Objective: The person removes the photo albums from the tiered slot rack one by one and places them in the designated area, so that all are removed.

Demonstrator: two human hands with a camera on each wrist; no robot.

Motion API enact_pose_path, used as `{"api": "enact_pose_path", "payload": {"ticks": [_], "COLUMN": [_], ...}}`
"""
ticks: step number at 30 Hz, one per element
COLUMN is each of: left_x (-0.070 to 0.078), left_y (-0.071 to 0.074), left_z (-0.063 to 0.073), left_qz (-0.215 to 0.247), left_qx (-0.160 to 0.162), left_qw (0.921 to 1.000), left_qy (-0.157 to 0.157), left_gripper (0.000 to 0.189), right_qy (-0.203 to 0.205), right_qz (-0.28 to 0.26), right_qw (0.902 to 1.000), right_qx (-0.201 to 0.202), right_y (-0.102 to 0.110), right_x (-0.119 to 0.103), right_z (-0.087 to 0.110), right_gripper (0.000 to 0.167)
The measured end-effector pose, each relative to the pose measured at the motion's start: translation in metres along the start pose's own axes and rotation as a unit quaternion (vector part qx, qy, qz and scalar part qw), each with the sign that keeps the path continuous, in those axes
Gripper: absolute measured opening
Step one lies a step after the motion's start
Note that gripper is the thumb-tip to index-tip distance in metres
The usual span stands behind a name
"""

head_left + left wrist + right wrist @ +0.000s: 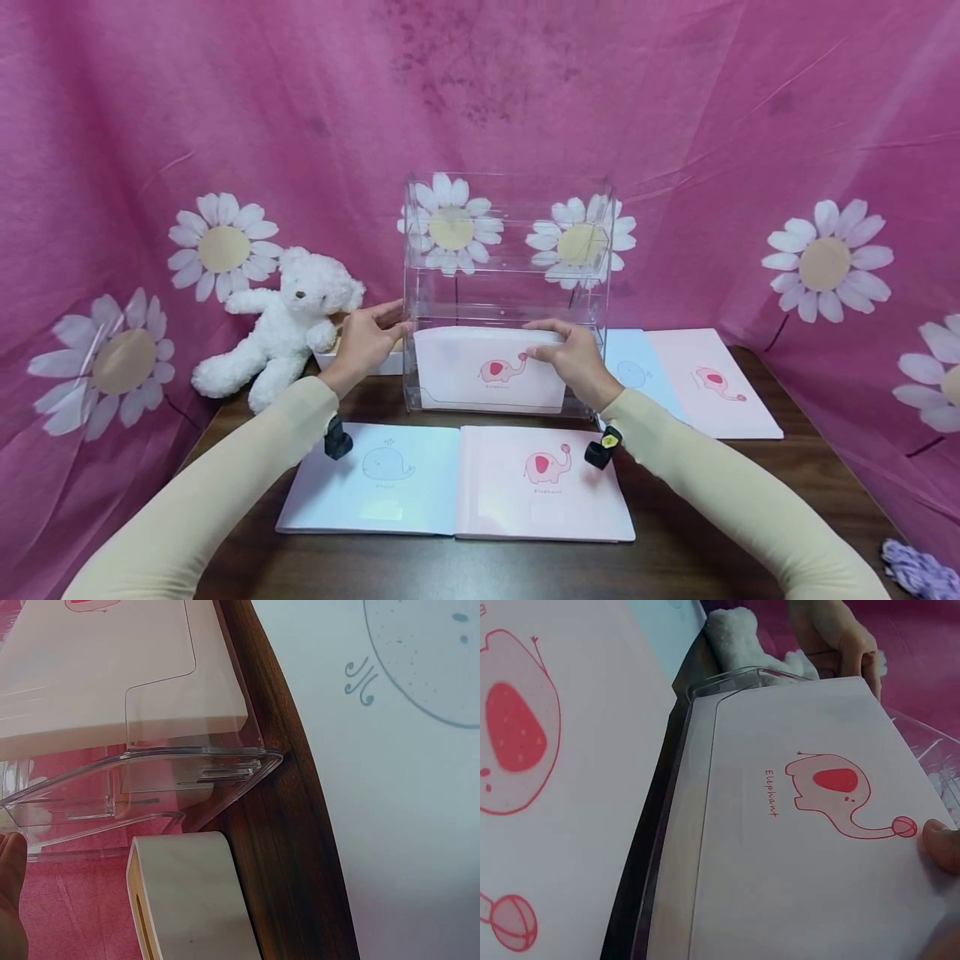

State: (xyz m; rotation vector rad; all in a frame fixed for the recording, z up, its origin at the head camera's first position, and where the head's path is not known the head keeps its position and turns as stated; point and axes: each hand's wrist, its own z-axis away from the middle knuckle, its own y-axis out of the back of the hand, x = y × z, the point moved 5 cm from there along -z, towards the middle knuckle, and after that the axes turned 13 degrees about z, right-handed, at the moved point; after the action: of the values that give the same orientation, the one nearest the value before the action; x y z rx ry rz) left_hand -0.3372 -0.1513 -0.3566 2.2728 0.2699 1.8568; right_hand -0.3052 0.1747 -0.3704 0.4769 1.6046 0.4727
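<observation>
A white booklet with a pink elephant point(487, 375) stands in the lowest front pocket of a clear plastic rack point(506, 312). My right hand point(576, 357) pinches the booklet's upper right edge, thumb on the front cover near the elephant's ball. The word "Elephant" shows beneath the drawing in the right wrist view. At the rack's left side, my left hand point(367, 342) grips the side panel; its fingers point(11, 866) just enter the left wrist view. Before the rack lies an open booklet point(457, 523), a blue whale page on the left and a pink elephant page on the right.
A white teddy bear point(288, 325) sits left of the rack, beside a small white box point(187, 900). Another open whale-and-elephant booklet point(701, 375) lies at the back right of the wooden table point(810, 500). Purple yarn point(918, 571) is at the right edge; pink cloth hangs behind.
</observation>
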Motion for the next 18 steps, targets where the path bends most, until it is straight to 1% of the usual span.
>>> {"api": "enact_pose_path", "payload": {"ticks": [7,14,18], "left_x": [0.0,0.001,0.001], "left_y": [0.0,-0.001,0.0], "left_z": [0.001,0.001,0.001], "left_qz": [0.015,0.011,0.009], "left_qx": [-0.009,-0.008,-0.005], "left_qw": [0.9998,0.9999,0.9999], "left_qy": [0.004,0.003,0.004], "left_gripper": [0.051,0.051,0.05], "right_qy": [0.007,0.012,0.008], "right_qz": [-0.042,-0.056,-0.07], "right_qw": [0.999,0.9983,0.9974], "right_qx": [-0.01,-0.011,-0.015], "right_y": [0.005,0.016,0.021], "right_x": [-0.005,-0.012,-0.018], "right_z": [-0.001,-0.001,-0.001], "right_gripper": [0.043,0.043,0.043]}}
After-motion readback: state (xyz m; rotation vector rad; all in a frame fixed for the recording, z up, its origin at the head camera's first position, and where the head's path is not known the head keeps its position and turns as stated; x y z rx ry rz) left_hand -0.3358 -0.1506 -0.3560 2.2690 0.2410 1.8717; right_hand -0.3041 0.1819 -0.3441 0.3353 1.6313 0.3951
